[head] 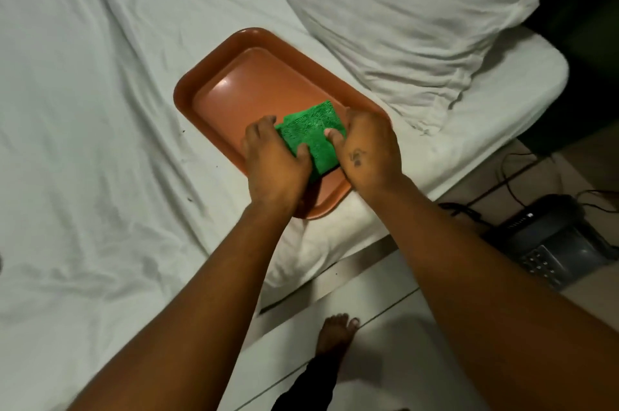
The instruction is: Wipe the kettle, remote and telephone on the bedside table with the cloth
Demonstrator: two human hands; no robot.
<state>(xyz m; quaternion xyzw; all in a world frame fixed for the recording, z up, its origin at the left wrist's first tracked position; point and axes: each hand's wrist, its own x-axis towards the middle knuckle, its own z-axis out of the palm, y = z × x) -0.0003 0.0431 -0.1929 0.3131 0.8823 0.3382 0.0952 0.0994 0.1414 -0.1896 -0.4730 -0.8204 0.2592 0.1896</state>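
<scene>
- Head view: left hand (pixel 274 156) and right hand (pixel 370 149) both pinch the green cloth (pixel 310 139) over orange tray (pixel 214 75) on bed, frame centre.
- Telephone (pixel 552 243) lower right, untouched.
- Kettle, remote not visible; wiping looks unstarted.

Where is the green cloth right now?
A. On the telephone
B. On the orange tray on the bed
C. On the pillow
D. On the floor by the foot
B: the green cloth lies on the orange tray, which sits on the bed, with the left hand and right hand pressing on it from either side.
</scene>
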